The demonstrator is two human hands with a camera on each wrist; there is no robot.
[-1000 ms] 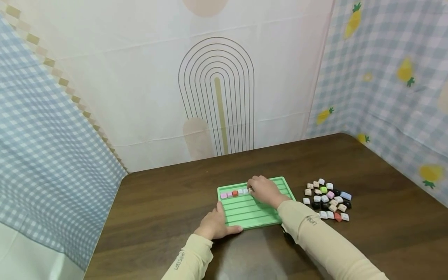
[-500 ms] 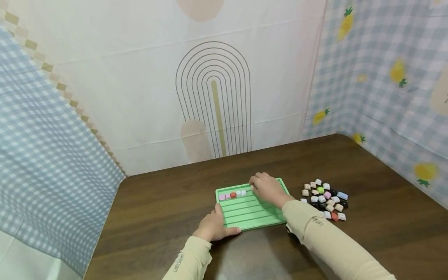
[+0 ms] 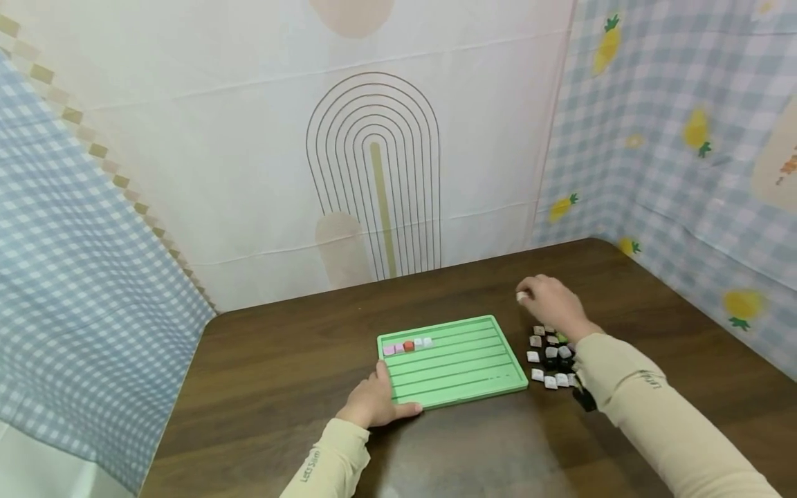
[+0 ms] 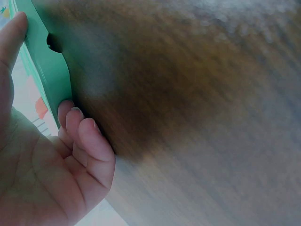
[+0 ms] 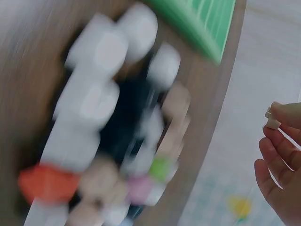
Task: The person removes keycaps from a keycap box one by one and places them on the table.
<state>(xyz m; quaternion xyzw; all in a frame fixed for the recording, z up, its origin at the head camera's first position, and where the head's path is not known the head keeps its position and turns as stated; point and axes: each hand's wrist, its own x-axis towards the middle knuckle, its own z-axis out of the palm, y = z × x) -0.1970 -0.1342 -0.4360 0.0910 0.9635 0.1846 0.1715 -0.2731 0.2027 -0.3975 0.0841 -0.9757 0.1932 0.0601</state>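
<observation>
My left hand (image 3: 369,401) holds the near-left corner of a pale green ridged tray (image 3: 457,366), thumb along its front edge. In the left wrist view, several curled fingers (image 4: 94,141) rest against the tray's side. The tray's top row carries two pink keycaps (image 3: 394,349), a red keycap (image 3: 408,346) and two white keycaps (image 3: 423,342). To the right of the tray, my right hand (image 3: 556,304) is raised, pinching a small cream keycap (image 5: 273,123) between thumb and fingertips.
Loose keycaps (image 3: 551,382) in white, black, beige and other colours lie on the brown table (image 3: 280,373), right of the tray. My right forearm partly covers them in the head view. Patterned cloth (image 3: 261,166) hangs behind the table and along both sides.
My right hand has left the tray's top row and moved right, beyond the tray, carrying the cream keycap. My left hand stays at the tray's corner. The head view has shifted slightly.
</observation>
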